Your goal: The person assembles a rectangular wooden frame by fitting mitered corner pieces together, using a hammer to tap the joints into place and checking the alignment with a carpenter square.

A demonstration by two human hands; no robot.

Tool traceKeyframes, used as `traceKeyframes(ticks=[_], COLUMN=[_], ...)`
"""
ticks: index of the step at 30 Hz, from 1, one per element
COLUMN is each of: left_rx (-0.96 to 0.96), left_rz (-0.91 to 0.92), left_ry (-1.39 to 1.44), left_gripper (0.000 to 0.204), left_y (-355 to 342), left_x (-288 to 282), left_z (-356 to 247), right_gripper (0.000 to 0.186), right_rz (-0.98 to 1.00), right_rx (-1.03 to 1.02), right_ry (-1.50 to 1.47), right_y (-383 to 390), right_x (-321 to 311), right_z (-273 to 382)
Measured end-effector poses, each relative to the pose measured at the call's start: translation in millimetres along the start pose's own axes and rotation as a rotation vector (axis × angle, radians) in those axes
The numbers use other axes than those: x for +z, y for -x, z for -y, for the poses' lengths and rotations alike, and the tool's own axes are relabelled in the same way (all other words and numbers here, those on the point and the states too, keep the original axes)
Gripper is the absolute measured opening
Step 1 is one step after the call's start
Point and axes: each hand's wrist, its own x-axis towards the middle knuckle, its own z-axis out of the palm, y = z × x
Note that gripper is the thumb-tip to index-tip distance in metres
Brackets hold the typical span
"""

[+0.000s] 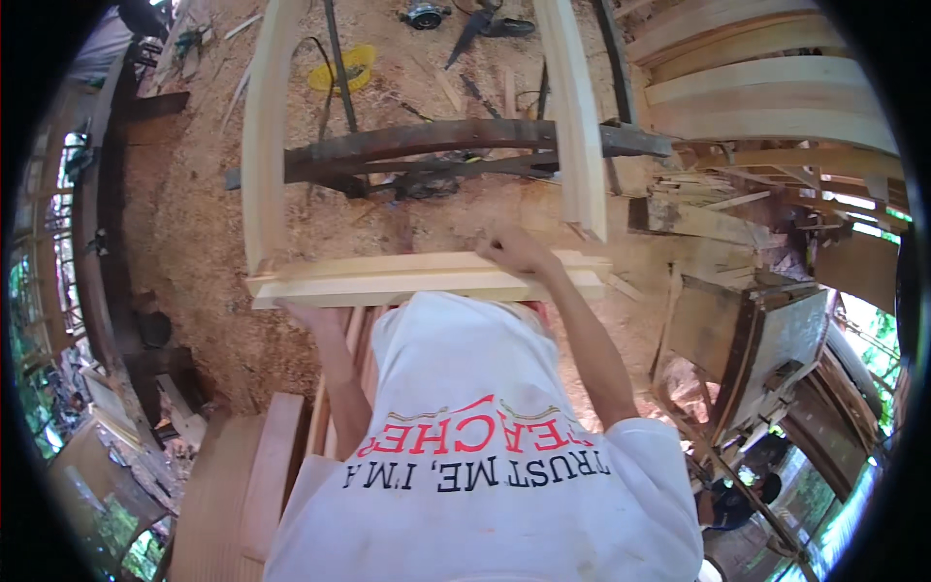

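A pale wooden rail (417, 279) with a stepped profile lies crosswise just in front of my body. It meets the near ends of two long pale posts, the left post (265, 145) and the right post (578, 126), in a three-sided frame. At the rail's left end, my left hand (315, 318) holds its near edge from below, with the fingertips partly hidden. Toward the right end, my right hand (516, 249) is closed over the far edge, its fingers curled. Slight blur hides finer detail at the fingers.
A dark wooden trestle beam (436, 139) supports both posts. Beyond it lie a yellow basket (344, 68), a power tool (424, 15) and other tools on the shavings-covered floor. Stacked boards (766, 97) stand at the far right. Planks (272, 466) lie near left.
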Motion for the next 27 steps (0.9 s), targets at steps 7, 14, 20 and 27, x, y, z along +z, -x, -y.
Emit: traceKeyframes(ticks=[7,14,20,27], left_rx=[-0.104,0.087,-0.159,-0.179], left_rz=[-0.092,-0.083,-0.173,-0.091], left_ry=[-0.077,-0.031,-0.190,-0.294], left_gripper=[0.097,0.091,0.101,0.092], left_y=[-23,-11,18,-3], left_x=[-35,-33,4,-2], left_z=[-14,-73,-65,-46], right_gripper=[0.083,0.073,0.071,0.091], right_rz=[0.298,0.140,0.076,0.218], right_rx=[0.133,0.004,0.016,0.174], right_ry=[0.051,0.010,0.066,0.053], right_y=[3,-25,-35,-25], right_x=[-9,11,26,-4], right_z=[55,108,64,63])
